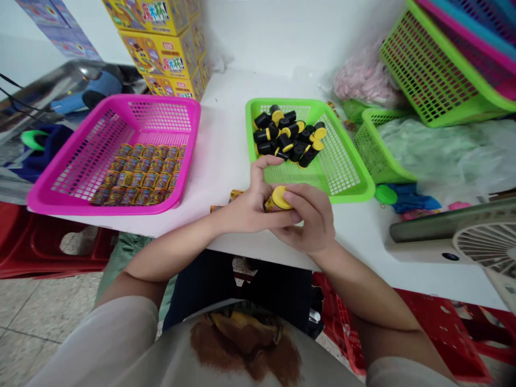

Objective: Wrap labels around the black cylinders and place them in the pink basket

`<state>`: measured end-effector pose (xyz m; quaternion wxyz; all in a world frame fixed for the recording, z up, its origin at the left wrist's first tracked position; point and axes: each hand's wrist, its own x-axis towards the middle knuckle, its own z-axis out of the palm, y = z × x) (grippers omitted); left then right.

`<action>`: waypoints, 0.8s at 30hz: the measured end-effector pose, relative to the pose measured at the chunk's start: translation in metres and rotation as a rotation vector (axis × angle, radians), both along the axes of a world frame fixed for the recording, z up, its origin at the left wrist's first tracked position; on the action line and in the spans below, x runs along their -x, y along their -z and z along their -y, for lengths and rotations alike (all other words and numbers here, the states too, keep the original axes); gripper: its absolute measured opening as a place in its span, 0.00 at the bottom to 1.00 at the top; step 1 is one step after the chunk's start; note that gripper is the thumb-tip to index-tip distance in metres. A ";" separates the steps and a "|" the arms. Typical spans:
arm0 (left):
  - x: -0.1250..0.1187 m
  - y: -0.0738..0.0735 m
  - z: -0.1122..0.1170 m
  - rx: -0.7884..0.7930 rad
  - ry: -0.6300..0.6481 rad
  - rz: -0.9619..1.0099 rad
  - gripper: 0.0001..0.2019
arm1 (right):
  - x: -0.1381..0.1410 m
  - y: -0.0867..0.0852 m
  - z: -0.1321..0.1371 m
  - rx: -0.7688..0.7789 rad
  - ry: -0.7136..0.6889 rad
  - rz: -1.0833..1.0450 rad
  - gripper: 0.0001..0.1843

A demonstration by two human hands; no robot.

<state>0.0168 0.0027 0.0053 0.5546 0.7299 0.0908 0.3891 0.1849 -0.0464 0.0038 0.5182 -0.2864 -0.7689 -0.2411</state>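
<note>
Both my hands meet over the front edge of the white table (226, 156). My left hand (248, 207) and my right hand (308, 217) are closed together around one small cylinder with a yellow cap (278, 199). Just beyond them a green basket (346, 177) holds several black cylinders with yellow caps (288, 137). To the left a pink basket (80, 156) holds rows of small cylinders in printed wrappers (139, 174). A few printed labels (226, 201) lie on the table beside my left hand.
Yellow printed boxes (161, 43) are stacked at the back. More green baskets (435, 70) and plastic bags (443, 150) fill the right side. A small fan (484, 244) stands at the front right. Red crates (52, 252) sit under the table.
</note>
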 end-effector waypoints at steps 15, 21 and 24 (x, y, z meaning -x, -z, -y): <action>-0.001 0.002 0.004 -0.148 -0.201 -0.011 0.35 | -0.005 -0.001 -0.004 0.214 -0.063 -0.047 0.37; 0.014 0.003 -0.015 -0.623 -0.525 -0.225 0.26 | -0.012 -0.006 -0.001 0.682 -0.382 -0.403 0.29; 0.015 0.001 -0.019 -0.806 -0.583 -0.297 0.21 | -0.008 -0.006 0.000 0.800 -0.370 -0.500 0.21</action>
